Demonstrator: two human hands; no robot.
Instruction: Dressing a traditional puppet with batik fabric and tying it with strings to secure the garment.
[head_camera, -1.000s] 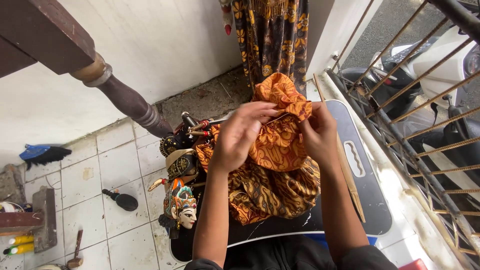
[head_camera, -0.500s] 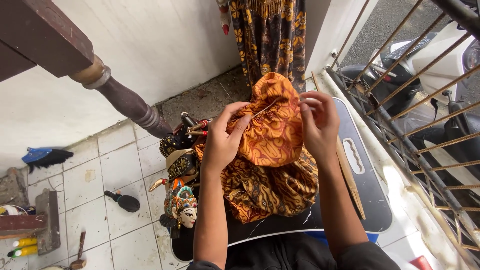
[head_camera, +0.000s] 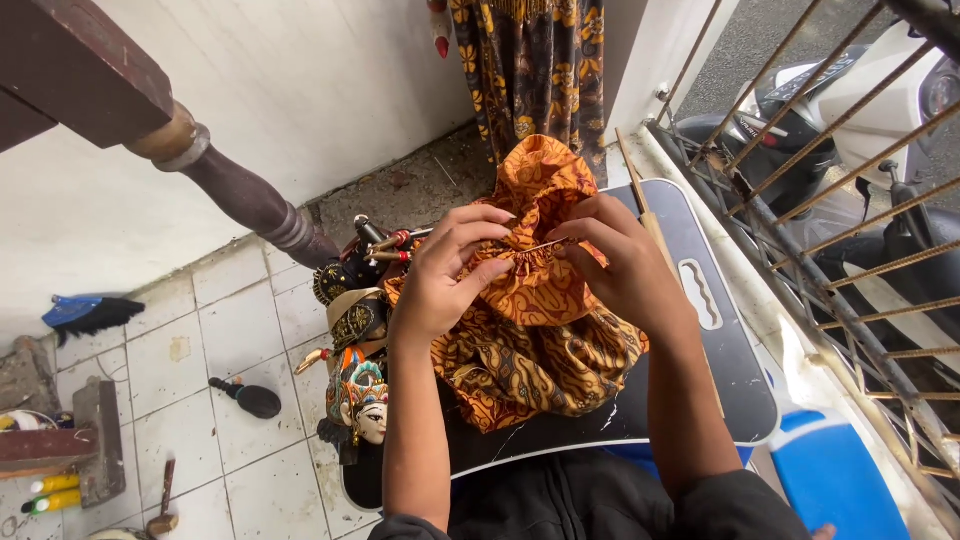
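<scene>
Head view: orange batik cloth (head_camera: 530, 330) lies bunched on a dark lap board (head_camera: 735, 370), over a rod puppet (head_camera: 360, 395). Left hand (head_camera: 445, 275) and right hand (head_camera: 620, 270) both pinch its gathered edge. Looks light, soft, floppy; best gripped at the gathers.

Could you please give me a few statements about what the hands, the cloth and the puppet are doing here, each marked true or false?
1. Both hands pinch the gathered edge of the orange patterned cloth. True.
2. The left hand lies flat on the tiled floor. False: it holds the cloth, fingers closed on the gathers.
3. A puppet with a painted face lies left of the cloth. True.
4. The right hand grips the thin wooden stick. False: it pinches the cloth; the stick lies beside it on the dark board.
5. The cloth is plain blue. False: it is orange and brown.
</scene>
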